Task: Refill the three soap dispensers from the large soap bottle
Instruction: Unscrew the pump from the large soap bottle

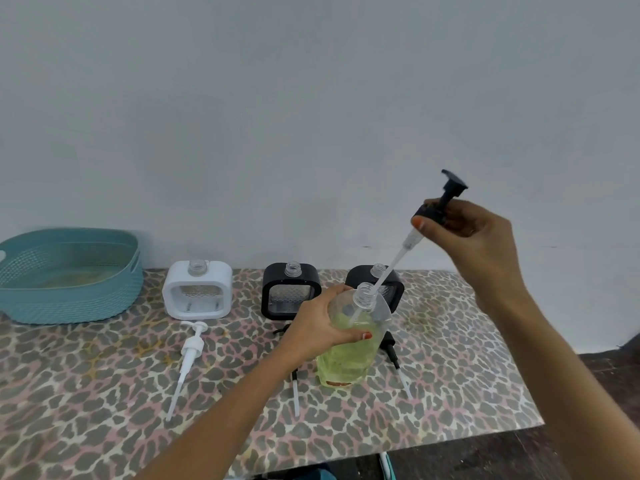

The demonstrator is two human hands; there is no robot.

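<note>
left hand gripping soap bottle; right hand pinching black pump

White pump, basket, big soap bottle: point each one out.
White pump (pixel 192 345), head view, on its collar.
Basket (pixel 69 303), head view, on its front wall.
Soap bottle (pixel 343 362), head view, on its lower body, where the green soap shows.

- A plain pale grey-white wall fills the upper half, evenly lit and without windows.
- The bench stands against it, covered in a glossy leopard-print sheet.
- Dark brown floor shows right of the bench.
- A teal woven basket sits at the bench's far left.
</note>
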